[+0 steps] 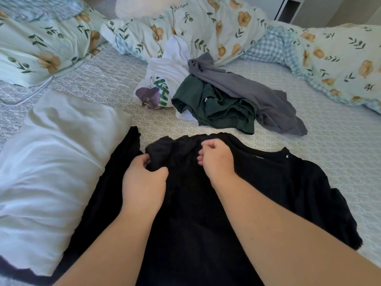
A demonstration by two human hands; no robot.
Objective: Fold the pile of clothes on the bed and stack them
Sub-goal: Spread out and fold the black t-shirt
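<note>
A black t-shirt (278, 182) lies spread on the bed in front of me, collar toward the right. My left hand (144, 182) grips a bunched fold of its fabric near the left sleeve. My right hand (216, 159) is curled over the shirt just right of that fold; whether it pinches cloth is hidden by the knuckles. Farther back lies the pile: a white t-shirt with green lettering (162, 79), a dark green garment (216, 106) and a grey garment (257, 96) draped over it.
A white pillow (51, 162) lies at my left, touching the black shirt. A floral duvet (195, 27) is heaped along the back and right of the bed. The patterned sheet (329, 141) shows to the right.
</note>
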